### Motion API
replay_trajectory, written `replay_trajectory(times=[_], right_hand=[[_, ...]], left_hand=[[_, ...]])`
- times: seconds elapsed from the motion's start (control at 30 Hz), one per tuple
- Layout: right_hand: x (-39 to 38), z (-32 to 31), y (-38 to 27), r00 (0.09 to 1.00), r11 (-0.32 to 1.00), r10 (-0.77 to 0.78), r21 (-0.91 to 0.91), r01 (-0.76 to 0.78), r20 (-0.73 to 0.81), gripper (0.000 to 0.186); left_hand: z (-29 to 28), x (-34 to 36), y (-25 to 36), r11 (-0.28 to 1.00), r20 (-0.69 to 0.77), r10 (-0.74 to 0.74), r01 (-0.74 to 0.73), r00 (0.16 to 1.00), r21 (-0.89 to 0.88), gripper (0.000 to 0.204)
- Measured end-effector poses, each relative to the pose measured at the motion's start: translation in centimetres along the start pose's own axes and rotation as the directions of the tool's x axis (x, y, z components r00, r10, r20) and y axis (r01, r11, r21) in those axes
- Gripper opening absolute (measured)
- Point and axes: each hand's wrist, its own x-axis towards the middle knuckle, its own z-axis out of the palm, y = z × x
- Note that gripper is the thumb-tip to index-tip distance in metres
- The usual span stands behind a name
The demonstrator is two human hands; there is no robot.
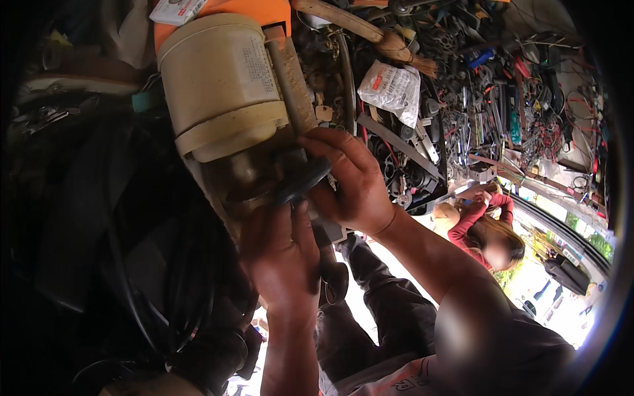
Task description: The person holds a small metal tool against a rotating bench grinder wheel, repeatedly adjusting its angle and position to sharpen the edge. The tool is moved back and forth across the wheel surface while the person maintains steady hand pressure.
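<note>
A large beige cylindrical motor (214, 82) with a printed label fills the upper left of the head view. Below its end, a short shaft (244, 166) meets a brownish disc (254, 191). My right hand (353, 181) is closed, fingers bent, around a dark, flat, rounded piece (302, 181) seen nearly edge-on beside the shaft. My left hand (277, 251) comes from below with its fingers drawn together against the underside of that piece and the disc. Its fingertips are partly in shadow, so what they pinch is hard to make out.
An orange housing (281, 13) is behind the motor. A wooden-handled brush (389, 43) and a white plastic packet (391, 89) lie among cluttered tools at upper right. Dark cables (115, 224) hang at left. Another person in red sleeves (469, 221) is at right.
</note>
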Motion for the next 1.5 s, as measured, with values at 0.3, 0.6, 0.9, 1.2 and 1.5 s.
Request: replay_trajectory(times=[0.3,0.6,0.9,1.2,1.5], right_hand=[[-0.04,0.12,-0.17,1.0,1.0,0.011,-0.004,-0.011,0.001,0.046],[-0.05,0.15,-0.23,1.0,1.0,0.01,0.001,-0.01,-0.007,0.046],[-0.01,0.18,-0.08,1.0,1.0,-0.001,0.002,0.001,-0.007,0.047],[-0.04,0.17,-0.15,1.0,1.0,0.011,0.006,-0.011,-0.005,0.048],[0.05,0.18,-0.22,1.0,1.0,0.016,0.007,-0.016,-0.003,0.047]], left_hand=[[-0.07,0.0,0.02,1.0,0.008,-0.006,0.006,1.0,-0.005,0.017],[-0.23,-0.06,-0.06,0.999,0.039,-0.023,0.022,0.999,0.023,0.029],[-0.14,0.0,-0.17,1.0,0.036,-0.009,0.009,0.999,-0.001,0.029],[-0.29,0.02,0.01,0.999,0.059,-0.034,0.033,0.998,0.006,0.03],[0.05,0.01,-0.26,1.0,0.021,-0.003,0.003,1.0,-0.011,0.026]])
